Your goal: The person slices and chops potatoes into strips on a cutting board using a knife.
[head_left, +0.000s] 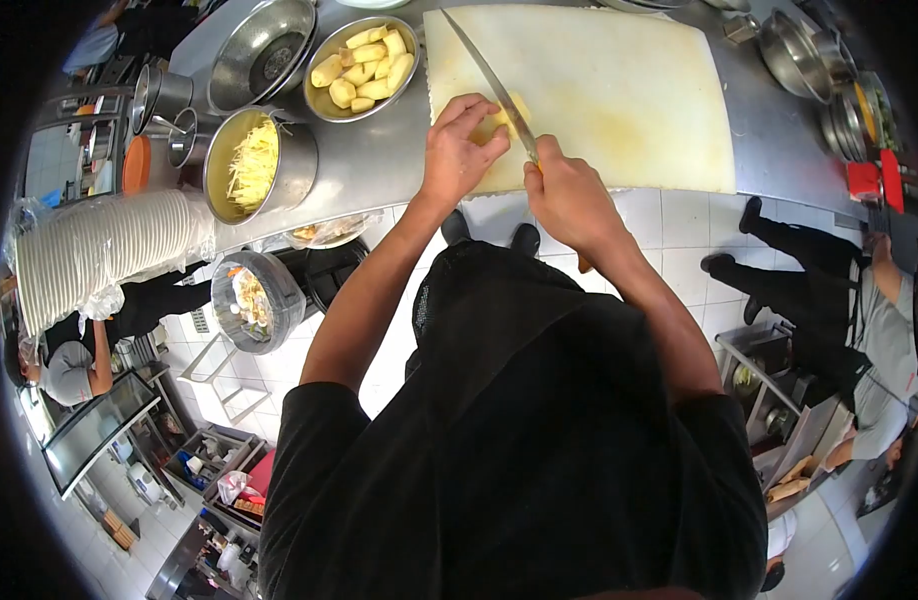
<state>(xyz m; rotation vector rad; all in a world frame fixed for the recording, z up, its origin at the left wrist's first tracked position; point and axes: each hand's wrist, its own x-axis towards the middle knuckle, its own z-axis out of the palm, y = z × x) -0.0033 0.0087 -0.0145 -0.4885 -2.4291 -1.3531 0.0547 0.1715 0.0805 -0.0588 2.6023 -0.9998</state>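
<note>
A long knife (487,73) lies across a pale yellow piece of food (519,108) on the white cutting board (629,90). My right hand (569,195) is closed round its handle near the board's front edge. Beside the blade, my left hand (463,148) has its fingers curved and apart, next to the yellow piece; whether the fingertips touch it I cannot tell. Left of the board stands a metal bowl of peeled yellow chunks (364,70). Nearer to me, a metal pot (297,165) holds thin yellow strips (253,165).
A metal colander (264,55) and stacked white plates in plastic (114,250) are at the left. Below the counter edge sits a bin of scraps (259,300). Metal bowls (799,55) and a red object (864,180) are at the right. Co-workers stand at both sides.
</note>
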